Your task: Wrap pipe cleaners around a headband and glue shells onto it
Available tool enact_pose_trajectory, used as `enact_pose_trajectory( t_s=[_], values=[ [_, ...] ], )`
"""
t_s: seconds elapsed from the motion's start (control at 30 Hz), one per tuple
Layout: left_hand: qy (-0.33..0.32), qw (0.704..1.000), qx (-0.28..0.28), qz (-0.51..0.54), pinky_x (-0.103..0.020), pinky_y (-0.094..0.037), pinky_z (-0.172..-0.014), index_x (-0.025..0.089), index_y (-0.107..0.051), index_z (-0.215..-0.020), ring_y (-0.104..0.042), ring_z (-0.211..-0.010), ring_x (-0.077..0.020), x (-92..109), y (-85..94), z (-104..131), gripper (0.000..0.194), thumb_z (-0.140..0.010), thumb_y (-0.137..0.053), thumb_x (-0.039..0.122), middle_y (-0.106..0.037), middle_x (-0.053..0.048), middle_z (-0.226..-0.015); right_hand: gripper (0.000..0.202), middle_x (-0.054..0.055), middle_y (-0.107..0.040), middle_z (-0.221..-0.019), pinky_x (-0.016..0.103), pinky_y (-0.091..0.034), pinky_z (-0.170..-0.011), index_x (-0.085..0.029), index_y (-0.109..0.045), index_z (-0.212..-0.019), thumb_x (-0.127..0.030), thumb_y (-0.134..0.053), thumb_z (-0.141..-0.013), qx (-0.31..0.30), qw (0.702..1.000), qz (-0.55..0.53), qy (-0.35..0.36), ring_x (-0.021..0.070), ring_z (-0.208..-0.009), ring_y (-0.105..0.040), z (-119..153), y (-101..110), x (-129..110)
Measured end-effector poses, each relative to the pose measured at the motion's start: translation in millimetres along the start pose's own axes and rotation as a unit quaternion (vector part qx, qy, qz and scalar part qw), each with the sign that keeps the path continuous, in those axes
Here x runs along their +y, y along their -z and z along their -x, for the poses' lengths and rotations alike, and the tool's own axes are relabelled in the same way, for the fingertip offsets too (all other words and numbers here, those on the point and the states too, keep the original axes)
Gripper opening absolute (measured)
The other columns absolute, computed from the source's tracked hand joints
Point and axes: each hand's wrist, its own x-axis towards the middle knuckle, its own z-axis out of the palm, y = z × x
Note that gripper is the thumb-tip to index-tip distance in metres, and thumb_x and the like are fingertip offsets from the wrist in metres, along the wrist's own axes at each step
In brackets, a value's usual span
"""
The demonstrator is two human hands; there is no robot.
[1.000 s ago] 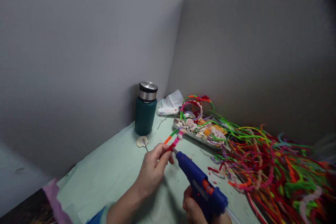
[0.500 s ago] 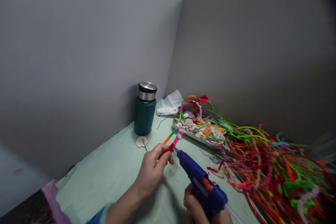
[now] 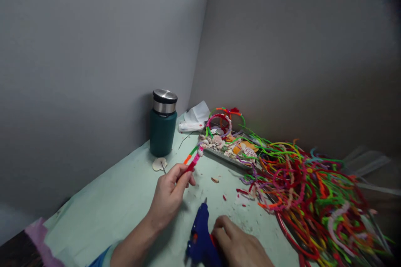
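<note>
Left hand [image 3: 171, 187] is closed in a pinch on the near end of the band [image 3: 196, 159], thumb against fingers, at about the middle of the view. From that pinch the band slants up and to the right, its long axis running away from the person, its far end towards the tray [image 3: 224, 158]. Two lengths of it lie side by side, one orange and green, the other red and pink, with small whitish bits near the far end.

Right hand [image 3: 239, 244] is low in the view, curled at the right side of the blue gun [image 3: 202, 233], by its red trigger. Its fingertips are partly hidden, so whether it grips the gun or only touches it cannot be told. The gun's nozzle points away from the person, up the view and a little to the right; the long axis of its barrel runs from there down and slightly left. Its tip is apart from the band, nearer the person.

Beyond the hands, shells [image 3: 217, 141] fill part of the tray, and colourful loops [image 3: 219, 123] rise at its far left. To the right, a tangle of fuzzy stems [image 3: 307, 187] spreads over the table [image 3: 125, 192]. A green bottle [image 3: 163, 127] stands upright on the left, with a pale piece [image 3: 159, 164] just in front of it. White paper [image 3: 197, 112] is between the bottle and the loops, near the grey panels [image 3: 266, 58]
</note>
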Motion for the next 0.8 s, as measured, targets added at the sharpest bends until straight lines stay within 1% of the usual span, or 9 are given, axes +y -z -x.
enact_pose_trajectory(
  t_s=[0.07, 0.1, 0.17, 0.27, 0.4, 0.53, 0.67, 0.73, 0.8],
  values=[
    [0.005, 1.000, -0.013, 0.009, -0.023, -0.038, -0.066, 0.017, -0.057, -0.083, -0.050, -0.068, -0.0124, 0.3, -0.9, -0.3, 0.023, -0.089, -0.045, 0.035, -0.061, -0.001, -0.073, 0.020, 0.002, -0.063, -0.091, 0.021, -0.043, -0.063, -0.025, -0.063, -0.090, -0.042, -0.059, -0.079, -0.033, 0.999, -0.037, 0.006, 0.0155, -0.074, -0.062, -13.3, 21.4, 9.6],
    [0.007, 1.000, -0.018, 0.016, -0.023, -0.038, -0.066, 0.017, -0.057, -0.083, -0.050, -0.067, -0.0120, 0.1, -1.4, -0.6, 0.023, -0.089, -0.045, 0.035, -0.061, -0.001, -0.073, 0.017, 0.002, -0.063, -0.090, 0.022, -0.043, -0.066, -0.026, -0.064, -0.092, -0.036, -0.052, -0.086, -0.011, 0.999, -0.039, -0.026, 0.0152, -0.078, -0.062, -22.4, 29.9, 14.9],
    [0.011, 0.999, -0.026, 0.029, -0.023, -0.039, -0.066, 0.017, -0.056, -0.084, -0.049, -0.067, -0.0115, -0.7, -2.4, -1.5, 0.022, -0.089, -0.045, 0.035, -0.061, 0.000, -0.073, 0.023, 0.004, -0.064, -0.097, 0.023, -0.042, -0.071, -0.025, -0.064, -0.100, -0.027, -0.043, -0.091, 0.073, 0.993, -0.011, -0.092, 0.0160, -0.085, -0.062, -43.3, 37.2, 25.7],
    [0.020, 0.998, -0.033, 0.056, -0.023, -0.039, -0.065, 0.017, -0.056, -0.085, -0.049, -0.065, -0.0110, -2.6, -3.8, -3.1, 0.021, -0.088, -0.046, 0.035, -0.061, 0.000, -0.072, 0.027, 0.007, -0.063, -0.098, 0.025, -0.040, -0.063, -0.025, -0.063, -0.108, -0.025, -0.041, -0.091, 0.117, 0.981, 0.053, -0.146, 0.0180, -0.083, -0.062, -71.3, 24.7, 39.5],
    [0.044, 0.994, -0.038, 0.094, -0.024, -0.039, -0.063, 0.015, -0.055, -0.084, -0.048, -0.063, -0.0111, -4.1, -5.3, -5.1, 0.021, -0.087, -0.048, 0.035, -0.061, -0.001, -0.070, 0.028, 0.007, -0.062, -0.087, 0.025, -0.038, -0.057, -0.022, -0.066, -0.089, -0.028, -0.039, -0.092, 0.134, 0.981, 0.059, -0.129, 0.0182, -0.075, -0.062, -86.2, 2.1, 50.7],
    [0.057, 0.990, -0.040, 0.121, -0.023, -0.039, -0.062, 0.015, -0.056, -0.082, -0.049, -0.062, -0.0109, -4.4, -6.3, -6.1, 0.023, -0.085, -0.050, 0.037, -0.061, -0.002, -0.069, 0.023, 0.006, -0.064, -0.079, 0.027, -0.042, -0.059, -0.017, -0.061, -0.084, -0.033, -0.045, -0.090, 0.187, 0.972, -0.089, -0.110, 0.0177, -0.067, -0.061, -81.4, 9.4, 51.3],
    [0.074, 0.986, -0.035, 0.142, -0.023, -0.039, -0.061, 0.015, -0.056, -0.080, -0.048, -0.060, -0.0104, -3.3, -7.7, -6.5, 0.023, -0.082, -0.054, 0.037, -0.062, -0.002, -0.067, 0.022, 0.002, -0.063, -0.071, 0.023, -0.042, -0.047, -0.018, -0.057, -0.090, -0.038, -0.050, -0.087, 0.204, 0.928, -0.297, -0.095, 0.0136, -0.053, -0.058, -73.0, 32.7, 34.6],
    [0.080, 0.985, -0.033, 0.151, -0.023, -0.039, -0.060, 0.015, -0.056, -0.078, -0.048, -0.059, -0.0104, -2.4, -8.5, -6.8, 0.024, -0.081, -0.055, 0.039, -0.061, -0.002, -0.066, 0.020, 0.001, -0.062, -0.072, 0.022, -0.043, -0.046, -0.018, -0.059, -0.092, -0.036, -0.053, -0.086, 0.234, 0.910, -0.336, -0.067, 0.0119, -0.051, -0.057, -70.0, 41.9, 21.9],
    [0.081, 0.984, -0.032, 0.155, -0.023, -0.039, -0.059, 0.015, -0.056, -0.078, -0.048, -0.058, -0.0103, -1.9, -9.1, -6.8, 0.024, -0.080, -0.056, 0.039, -0.060, -0.001, -0.065, 0.016, 0.001, -0.063, -0.075, 0.022, -0.046, -0.049, -0.019, -0.061, -0.093, -0.032, -0.055, -0.086, 0.268, 0.908, -0.320, -0.032, 0.0111, -0.052, -0.057, -68.5, 48.2, 9.6]
  ],
)
